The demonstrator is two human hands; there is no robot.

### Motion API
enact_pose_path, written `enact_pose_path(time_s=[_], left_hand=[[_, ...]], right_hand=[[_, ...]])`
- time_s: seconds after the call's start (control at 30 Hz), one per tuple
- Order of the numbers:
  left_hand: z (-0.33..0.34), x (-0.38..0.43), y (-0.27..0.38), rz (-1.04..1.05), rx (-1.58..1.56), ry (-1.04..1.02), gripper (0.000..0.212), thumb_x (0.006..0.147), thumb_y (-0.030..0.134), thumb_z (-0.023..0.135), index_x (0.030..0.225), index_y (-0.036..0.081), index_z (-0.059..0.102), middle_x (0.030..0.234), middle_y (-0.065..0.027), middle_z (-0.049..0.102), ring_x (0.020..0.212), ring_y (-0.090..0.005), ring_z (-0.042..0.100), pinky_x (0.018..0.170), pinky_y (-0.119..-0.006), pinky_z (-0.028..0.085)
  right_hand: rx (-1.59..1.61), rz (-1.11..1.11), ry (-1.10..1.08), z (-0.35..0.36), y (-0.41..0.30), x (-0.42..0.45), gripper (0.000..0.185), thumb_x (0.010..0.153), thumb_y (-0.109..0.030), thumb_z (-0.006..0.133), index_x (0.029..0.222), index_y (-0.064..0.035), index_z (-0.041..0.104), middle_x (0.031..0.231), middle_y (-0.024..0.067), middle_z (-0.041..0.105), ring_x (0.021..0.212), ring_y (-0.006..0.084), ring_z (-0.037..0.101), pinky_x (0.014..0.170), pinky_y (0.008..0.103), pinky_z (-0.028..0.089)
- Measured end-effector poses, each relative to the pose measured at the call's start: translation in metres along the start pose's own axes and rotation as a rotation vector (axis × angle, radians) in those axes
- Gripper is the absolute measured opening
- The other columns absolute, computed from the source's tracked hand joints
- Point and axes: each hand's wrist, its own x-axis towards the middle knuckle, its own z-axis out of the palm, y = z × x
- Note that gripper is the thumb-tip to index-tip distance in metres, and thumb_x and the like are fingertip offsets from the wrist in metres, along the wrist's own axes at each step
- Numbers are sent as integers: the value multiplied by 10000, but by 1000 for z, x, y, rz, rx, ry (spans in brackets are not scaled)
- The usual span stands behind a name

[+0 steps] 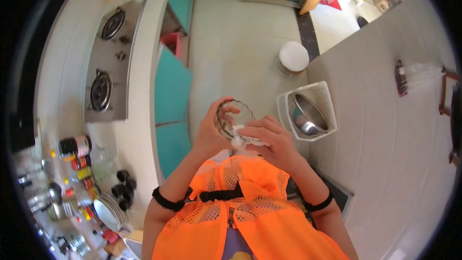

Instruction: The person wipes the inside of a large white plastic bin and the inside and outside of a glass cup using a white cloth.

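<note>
In front of my orange mesh vest, my left hand (213, 130) holds a clear glass bowl (221, 117) with a wavy dark-looking rim, its fingers curled round the left side. My right hand (270, 139) grips a crumpled white cloth or paper (241, 139) and presses it against the lower right part of the bowl's rim. The tips of the right fingers are partly hidden by the crumpled material. Both hands are held above the tiled floor.
Left stands a counter (140, 79) with a gas hob (108, 68), jars, bottles and stacked bowls (108, 211). A teal cabinet door (173, 86) hangs open below. At right are a white plastic basket (330, 104) holding a metal pot (312, 115), and a round white-topped container (293, 57).
</note>
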Motion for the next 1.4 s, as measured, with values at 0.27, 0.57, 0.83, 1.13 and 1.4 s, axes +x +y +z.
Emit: enact_pose_path(time_s=[0.27,0.57,0.83,1.13,1.4], left_hand=[[-12,134,6,-209,-303,-508,844,628,-6,807,1352,65,377,1130,-74,574,896,-92,537,794,-253,459],[-70,331,36,-343,-120,-831,855,608,72,819,1345,46,387,1081,-97,600,791,-110,552,709,-256,473],[-20,509,103,215,604,-713,823,539,271,859,1247,70,491,1080,-92,639,900,-218,658,771,-320,532],[64,700,106,451,641,-745,854,505,292,871,1241,102,480,1026,-80,651,884,-264,662,741,-345,545],[146,847,132,447,620,-945,874,488,250,885,1242,81,478,1045,-111,636,932,-247,654,760,-338,547]], right_hand=[[-106,129,164,-71,56,63,401,682,17,711,1064,-91,656,1010,64,629,908,258,573,753,340,474],[-157,122,377,-128,133,224,379,715,19,683,1070,-107,655,1052,55,620,927,239,588,761,312,504],[-550,377,211,-206,178,317,358,664,-12,667,998,-138,645,921,-8,619,836,206,566,701,293,496],[338,683,558,-351,282,389,294,821,-147,681,1103,-81,626,988,84,650,894,180,619,799,279,473],[102,631,443,-489,317,415,322,780,-118,670,1099,-134,633,962,99,617,943,276,582,830,355,458]])
